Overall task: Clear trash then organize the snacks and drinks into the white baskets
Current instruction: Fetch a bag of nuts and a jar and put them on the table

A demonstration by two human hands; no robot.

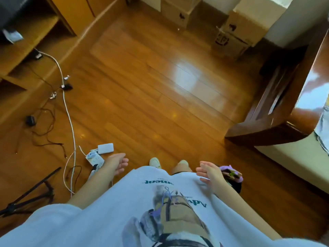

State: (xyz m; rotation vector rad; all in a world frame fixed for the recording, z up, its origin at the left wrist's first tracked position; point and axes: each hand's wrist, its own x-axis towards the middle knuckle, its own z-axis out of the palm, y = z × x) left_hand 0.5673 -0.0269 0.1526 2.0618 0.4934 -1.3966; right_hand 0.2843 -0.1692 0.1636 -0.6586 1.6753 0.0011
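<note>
Both hands are empty. The left hand (119, 164) hangs low by the hip with its fingers loose and spread, touching nothing. The right hand (210, 172) is the same, palm turned in, fingers apart, holding nothing.

From the head camera, the person stands on a shiny wood floor (151, 90), looking down past a white T-shirt (151, 207) at their own shoes. By the left hand lie a white power bank (106, 148) and a tangle of cables (68, 114). Behind the right hand is something small and purple (230, 172); it is blurry, so I cannot tell what it is. Cardboard boxes (229, 36) sit at the far wall, and a dark wooden table (277, 111) stands on the right.

No snacks, drinks, trash or white baskets show here. They must be somewhere else in the room.

I think the person is walking over to the mess. The best thing now is to step clear of the cables, look up, and find the trash first, with both hands free to grab it.
</note>
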